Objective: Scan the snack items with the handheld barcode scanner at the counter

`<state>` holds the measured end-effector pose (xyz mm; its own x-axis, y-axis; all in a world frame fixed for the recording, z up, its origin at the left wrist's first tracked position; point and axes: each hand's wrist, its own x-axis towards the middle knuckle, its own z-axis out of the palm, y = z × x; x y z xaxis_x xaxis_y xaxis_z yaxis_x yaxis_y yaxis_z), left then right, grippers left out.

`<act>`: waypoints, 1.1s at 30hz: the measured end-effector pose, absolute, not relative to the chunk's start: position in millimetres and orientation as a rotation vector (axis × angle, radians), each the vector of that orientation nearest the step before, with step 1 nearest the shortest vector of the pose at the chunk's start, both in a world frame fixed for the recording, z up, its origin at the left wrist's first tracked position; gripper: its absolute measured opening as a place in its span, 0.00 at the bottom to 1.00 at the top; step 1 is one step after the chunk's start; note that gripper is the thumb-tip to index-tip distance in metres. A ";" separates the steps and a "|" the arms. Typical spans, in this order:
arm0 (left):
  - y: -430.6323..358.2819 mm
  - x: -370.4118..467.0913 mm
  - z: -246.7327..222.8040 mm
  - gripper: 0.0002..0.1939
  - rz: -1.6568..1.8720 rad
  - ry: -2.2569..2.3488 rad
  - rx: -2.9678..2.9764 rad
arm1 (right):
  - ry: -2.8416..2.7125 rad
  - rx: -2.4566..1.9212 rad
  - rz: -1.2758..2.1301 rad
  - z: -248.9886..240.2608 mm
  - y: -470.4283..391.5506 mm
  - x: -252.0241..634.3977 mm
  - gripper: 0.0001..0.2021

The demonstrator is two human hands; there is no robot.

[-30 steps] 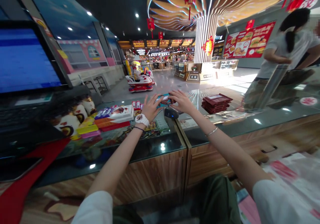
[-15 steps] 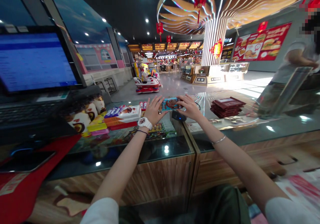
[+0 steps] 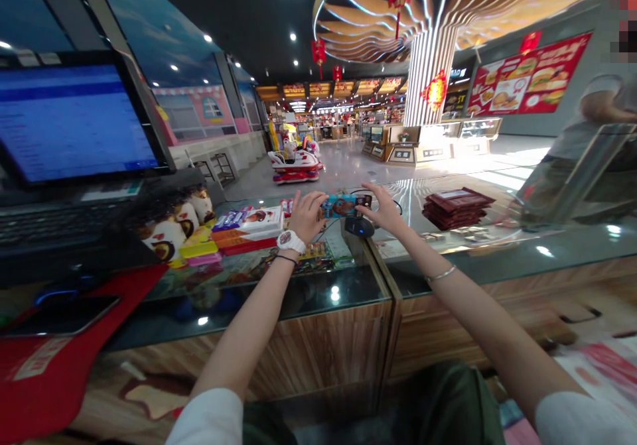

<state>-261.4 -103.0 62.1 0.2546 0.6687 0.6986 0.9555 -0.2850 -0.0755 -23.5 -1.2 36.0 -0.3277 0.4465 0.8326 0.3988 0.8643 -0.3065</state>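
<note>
A blue packet with a brown picture is between my two hands above the glass counter. My left hand, with a white watch at the wrist, is closed on the packet's left end. Near its right end my right hand has thumb and index finger spread apart, the thumb tip by the packet's edge. Just below the packet lies a black device with a small blue light. Left of my left hand are stacked white and orange boxes.
Dark red packets are piled on the right of the counter. A monitor, a keyboard and a phone on a red mat stand at the left. A person is beyond the counter at the right.
My right hand has opened wider and moved slightly right, uncovering the packet's right end. The view has shifted slightly, and the person at the right has moved further right.
</note>
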 end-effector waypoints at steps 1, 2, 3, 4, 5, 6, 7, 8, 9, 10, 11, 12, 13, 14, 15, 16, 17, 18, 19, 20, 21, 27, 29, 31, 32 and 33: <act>-102.0 -261.8 60.8 0.26 -0.771 -1.467 -2.032 | -1.949 -0.636 0.085 35.2 1.3 -23.5 0.25; -100.9 -262.2 59.6 0.25 -0.776 -1.465 -2.023 | -1.953 -0.644 0.105 34.6 3.5 -23.4 0.22; -100.0 -262.4 58.5 0.25 -0.782 -1.465 -2.016 | -1.961 -0.647 0.115 34.3 5.1 -23.3 0.19; -99.3 -262.5 57.8 0.24 -0.786 -1.466 -2.009 | -1.969 -0.647 0.117 34.4 6.2 -23.2 0.17; -98.9 -262.6 57.4 0.24 -0.791 -1.467 -2.004 | -1.973 -0.649 0.114 34.7 6.8 -23.1 0.16; -99.0 -262.5 57.4 0.24 -0.798 -1.469 -1.999 | -1.970 -0.652 0.111 35.1 7.0 -23.1 0.15; -99.3 -262.3 57.8 0.25 -0.806 -1.471 -1.992 | -1.960 -0.656 0.112 35.6 6.8 -23.1 0.14; -99.9 -262.1 58.5 0.26 -0.818 -1.475 -1.981 | -1.946 -0.663 0.114 36.2 6.3 -23.1 0.14; -100.5 -261.8 59.3 0.27 -0.832 -1.480 -1.966 | -1.928 -0.672 0.114 36.6 5.7 -23.0 0.13; -101.1 -261.5 60.1 0.29 -0.847 -1.487 -1.948 | -1.910 -0.682 0.111 37.1 5.0 -22.8 0.13; -101.5 -261.2 60.8 0.29 -0.864 -1.495 -1.929 | -1.893 -0.690 0.103 37.5 4.2 -22.4 0.12; -101.6 -261.0 61.2 0.29 -0.879 -1.505 -1.912 | -1.878 -0.695 0.095 37.9 3.3 -22.0 0.12; -101.6 -260.8 61.5 0.28 -0.892 -1.513 -1.901 | -1.861 -0.693 0.089 38.3 2.3 -21.5 0.11; -101.4 -260.5 61.5 0.25 -0.902 -1.520 -1.896 | -1.842 -0.686 0.089 38.7 1.2 -21.1 0.11; -101.1 -260.3 61.3 0.22 -0.909 -1.522 -1.897 | -1.823 -0.675 0.092 39.1 0.0 -20.7 0.10; -100.8 -260.1 61.0 0.19 -0.914 -1.522 -1.903 | -1.807 -0.662 0.096 39.5 -1.2 -20.5 0.10; -100.6 -259.9 60.8 0.17 -0.919 -1.519 -1.910 | -1.795 -0.652 0.099 39.8 -2.2 -20.4 0.09; -100.5 -259.7 60.5 0.15 -0.924 -1.517 -1.917 | -1.788 -0.643 0.098 40.2 -3.1 -20.4 0.08; -100.5 -259.4 60.4 0.15 -0.929 -1.516 -1.924 | -1.786 -0.636 0.095 40.4 -3.6 -20.4 0.07; -100.6 -259.1 60.5 0.14 -0.934 -1.518 -1.930 | -1.788 -0.632 0.089 40.6 -3.8 -20.4 0.07; -100.8 -258.8 60.7 0.14 -0.940 -1.521 -1.934 | -1.794 -0.630 0.082 40.6 -3.7 -20.4 0.07; -103.9 -253.0 63.0 0.13 -0.966 -1.499 -1.931 | -1.889 -0.680 -0.057 38.1 -6.0 -20.4 0.11; -105.9 -248.5 63.4 0.13 -0.948 -1.470 -1.943 | -1.939 -0.673 -0.143 37.6 -11.3 -21.9 0.15; -108.0 -243.2 63.1 0.14 -0.911 -1.443 -1.966 | -1.996 -0.642 -0.208 37.9 -17.7 -24.7 0.18; -108.8 -240.6 62.6 0.14 -0.890 -1.429 -1.979 | -2.026 -0.624 -0.230 38.1 -20.5 -26.4 0.18; -109.4 -238.2 62.0 0.15 -0.871 -1.412 -1.995 | -2.055 -0.604 -0.245 38.3 -22.7 -28.2 0.18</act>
<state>-238.2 -109.4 62.0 0.2419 0.6012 0.7616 0.9503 -0.3053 -0.0608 -28.2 -22.7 38.3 -0.4301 0.3200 0.8442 0.5093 0.8581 -0.0658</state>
